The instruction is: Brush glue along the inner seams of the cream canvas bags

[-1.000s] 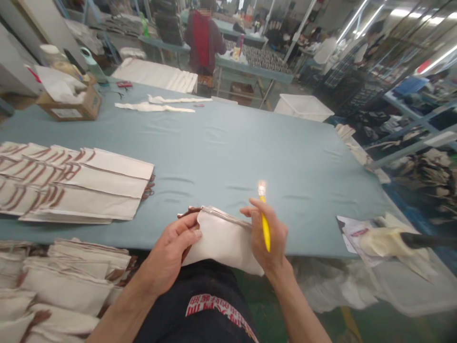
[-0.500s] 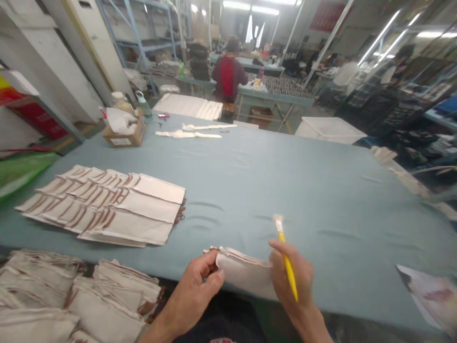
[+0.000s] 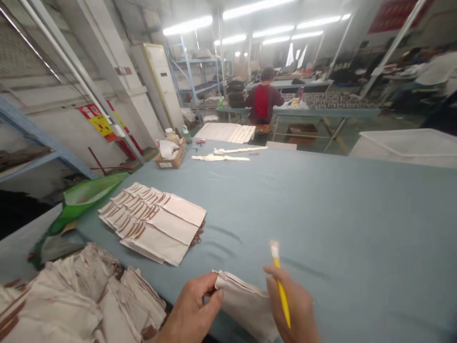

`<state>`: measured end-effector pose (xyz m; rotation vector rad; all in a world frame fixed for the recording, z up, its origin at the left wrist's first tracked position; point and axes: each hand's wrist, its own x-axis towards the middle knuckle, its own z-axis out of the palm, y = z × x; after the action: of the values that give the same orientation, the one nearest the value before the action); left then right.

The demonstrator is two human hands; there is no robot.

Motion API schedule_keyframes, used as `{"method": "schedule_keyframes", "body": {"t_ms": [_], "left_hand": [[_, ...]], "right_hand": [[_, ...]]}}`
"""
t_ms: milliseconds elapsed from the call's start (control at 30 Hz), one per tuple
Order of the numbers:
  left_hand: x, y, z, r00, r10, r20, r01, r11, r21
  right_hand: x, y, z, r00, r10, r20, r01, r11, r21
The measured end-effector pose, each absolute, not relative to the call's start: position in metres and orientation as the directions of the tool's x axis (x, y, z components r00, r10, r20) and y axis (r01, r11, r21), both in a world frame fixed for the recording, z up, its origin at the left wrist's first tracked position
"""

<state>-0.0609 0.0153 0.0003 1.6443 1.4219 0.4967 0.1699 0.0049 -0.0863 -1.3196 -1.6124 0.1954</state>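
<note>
At the table's near edge, my left hand (image 3: 198, 305) pinches the upper left corner of a cream cloth pouch (image 3: 243, 302). My right hand (image 3: 294, 305) is closed around a yellow-handled paintbrush (image 3: 283, 293), its pale bristles pointing up and away from me. The fingers of that hand also lie against the pouch's right side; whether they grip it is hidden. The pouch is tilted, with its long edge turned upward. To the left, overlapping rows of similar pouches (image 3: 167, 219) with brown trim lie flat on the table.
A heap of cream pouches (image 3: 67, 300) sits at the lower left, beside a green bag (image 3: 85, 193). On the blue-grey table (image 3: 321, 205) are a cardboard box (image 3: 170, 162) and cream strips (image 3: 221, 158). Beyond stand a white bin (image 3: 410, 147) and a seated person (image 3: 263, 102).
The view has swung left and up, so the table things appear further right. Both hands keep their holds on the pouch and the paintbrush, with little other movement.
</note>
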Motion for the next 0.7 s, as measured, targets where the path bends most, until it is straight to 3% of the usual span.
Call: {"method": "schedule_keyframes", "body": {"t_ms": [233,367,533,700], "left_hand": [[-0.042,0.026,-0.008,0.206,0.932,-0.298,0.483,0.168,0.859],[-0.063,0.047,-0.019,0.125,0.94,-0.317,0.438,0.235,0.868],[-0.106,0.087,-0.035,0.025,0.943,-0.333,0.386,0.298,0.873],[-0.133,0.127,-0.044,0.026,0.963,-0.268,0.364,0.241,0.9]], "right_hand": [[0.203,0.016,-0.102,0.255,0.919,0.301,0.571,0.108,-0.814],[0.212,0.031,-0.097,0.356,0.892,0.276,0.528,0.052,-0.848],[0.195,0.04,-0.072,0.478,0.875,0.077,0.425,-0.154,-0.892],[0.17,0.038,-0.057,0.542,0.839,-0.043,0.353,-0.274,-0.894]]}}
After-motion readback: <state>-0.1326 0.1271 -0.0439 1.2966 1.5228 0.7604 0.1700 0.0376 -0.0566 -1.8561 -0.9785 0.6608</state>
